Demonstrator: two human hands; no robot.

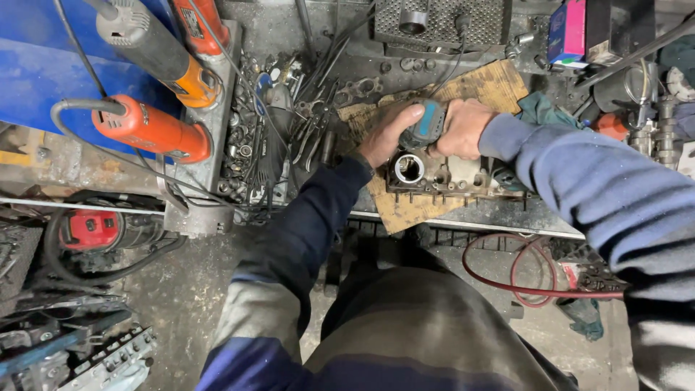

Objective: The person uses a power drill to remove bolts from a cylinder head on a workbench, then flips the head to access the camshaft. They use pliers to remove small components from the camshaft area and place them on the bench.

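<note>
Blue-grey power tool (425,124) sits clamped in both hands, left hand (387,134) and right hand (465,128), for steadiness atop the metal engine casting (441,177).

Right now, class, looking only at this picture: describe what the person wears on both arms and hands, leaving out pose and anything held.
Both hands are bare, no gloves: the left hand and the right hand. Each arm has a long blue knitted sleeve reaching the wrist. The left sleeve looks dark navy, with a grimy grey band near the elbow. The right sleeve is a lighter, faded blue with a ribbed cuff.
</note>
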